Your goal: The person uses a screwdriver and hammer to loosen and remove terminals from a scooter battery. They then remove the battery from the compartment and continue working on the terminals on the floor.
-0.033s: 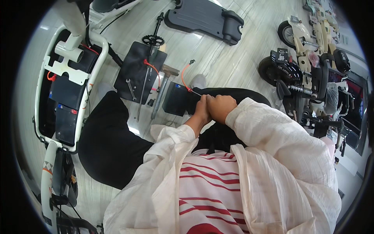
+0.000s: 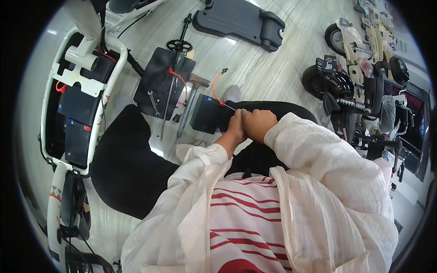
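My left hand (image 2: 236, 126) and my right hand (image 2: 259, 125) are closed together over my right thigh. They are wrapped round a screwdriver (image 2: 229, 107); only its thin metal shaft shows, the handle being hidden in my fingers. The shaft's tip meets the end of a red cable (image 2: 215, 87) at the edge of a black battery (image 2: 203, 113). That battery stands on the floor against my right leg. The cable curves up from it to a dark connector at its free end.
Left of the battery lie a hammer (image 2: 187, 109), a long metal rod (image 2: 168, 107) and a wrench (image 2: 153, 103) beside a black panel (image 2: 146, 86). A white frame (image 2: 92, 132) holding batteries stands at left. A grey plastic cover (image 2: 232, 20) lies ahead; scooters (image 2: 339, 86) stand at right.
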A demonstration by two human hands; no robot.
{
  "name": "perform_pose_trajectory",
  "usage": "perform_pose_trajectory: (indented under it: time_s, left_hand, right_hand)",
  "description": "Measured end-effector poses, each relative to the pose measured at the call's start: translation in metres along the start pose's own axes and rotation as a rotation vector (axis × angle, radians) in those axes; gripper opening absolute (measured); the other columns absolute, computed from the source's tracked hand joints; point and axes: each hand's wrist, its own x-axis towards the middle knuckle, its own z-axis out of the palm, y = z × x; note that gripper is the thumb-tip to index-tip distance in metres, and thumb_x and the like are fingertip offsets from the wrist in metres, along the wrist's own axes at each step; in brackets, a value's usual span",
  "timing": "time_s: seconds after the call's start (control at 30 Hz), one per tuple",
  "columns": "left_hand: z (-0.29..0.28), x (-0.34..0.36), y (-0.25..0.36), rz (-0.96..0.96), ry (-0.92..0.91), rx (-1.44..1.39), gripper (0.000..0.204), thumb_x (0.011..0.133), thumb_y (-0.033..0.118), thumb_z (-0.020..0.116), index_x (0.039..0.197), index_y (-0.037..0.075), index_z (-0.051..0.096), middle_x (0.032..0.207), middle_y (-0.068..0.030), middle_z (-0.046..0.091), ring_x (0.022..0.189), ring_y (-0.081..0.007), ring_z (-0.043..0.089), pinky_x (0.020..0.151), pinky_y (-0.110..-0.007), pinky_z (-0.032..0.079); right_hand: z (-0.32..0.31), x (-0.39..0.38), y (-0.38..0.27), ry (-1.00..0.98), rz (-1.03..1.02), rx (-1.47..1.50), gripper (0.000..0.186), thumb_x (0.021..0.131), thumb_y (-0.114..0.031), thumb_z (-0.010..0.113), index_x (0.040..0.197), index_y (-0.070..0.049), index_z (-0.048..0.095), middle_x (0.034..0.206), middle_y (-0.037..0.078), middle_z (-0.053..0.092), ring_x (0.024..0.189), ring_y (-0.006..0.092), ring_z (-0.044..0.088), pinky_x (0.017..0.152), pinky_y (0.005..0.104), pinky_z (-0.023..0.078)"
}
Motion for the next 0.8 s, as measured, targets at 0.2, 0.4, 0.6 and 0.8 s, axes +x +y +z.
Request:
perform_pose_trajectory:
  time_s: [0.2, 0.4, 0.6, 0.8]
  left_hand:
    - [-0.010, 0.007, 0.014, -0.093, -0.055, 0.257, 0.034, 0.099, 0.043, 0.039, 0.084, 0.016, 0.052, 0.066, -0.0009, 0.050, 0.048, -0.0151, 0.044, 0.041, -0.029, 0.031]
    - [-0.017, -0.008, 0.016, 0.640, 0.303, 1.021, 0.027, 0.091, 0.033, 0.054, 0.095, 0.006, 0.053, 0.078, -0.0085, 0.053, 0.063, -0.0225, 0.049, 0.056, -0.036, 0.041]
    - [0.030, -0.079, 0.018, 1.172, -0.244, 1.626, 0.056, 0.075, 0.013, 0.072, 0.124, -0.002, 0.049, 0.122, -0.0228, 0.054, 0.117, -0.0412, 0.050, 0.098, -0.045, 0.041]
    - [0.018, -0.064, 0.021, 1.059, -0.370, 1.747, 0.050, 0.078, 0.008, 0.068, 0.124, 0.002, 0.050, 0.118, -0.0222, 0.056, 0.118, -0.0415, 0.049, 0.103, -0.046, 0.037]
  right_hand:
    - [0.004, 0.021, 0.014, -0.120, 0.342, 0.674, 0.034, 0.087, -0.032, 0.053, 0.089, -0.002, 0.071, 0.089, 0.026, 0.067, 0.084, 0.0394, 0.067, 0.079, 0.0448, 0.054]
    - [-0.007, 0.021, 0.006, -0.120, 0.378, 0.853, 0.054, 0.090, -0.045, 0.051, 0.111, 0.003, 0.062, 0.094, 0.027, 0.064, 0.094, 0.0431, 0.063, 0.086, 0.0466, 0.050]
    - [0.001, 0.015, -0.009, 0.483, 0.422, 0.778, 0.082, 0.090, -0.062, 0.045, 0.136, 0.006, 0.044, 0.127, 0.032, 0.050, 0.122, 0.0469, 0.046, 0.105, 0.0488, 0.036]
    - [-0.042, 0.017, -0.015, 0.956, -0.031, 0.622, 0.067, 0.090, -0.039, 0.061, 0.131, 0.011, 0.043, 0.121, 0.030, 0.053, 0.112, 0.0417, 0.053, 0.101, 0.0480, 0.038]
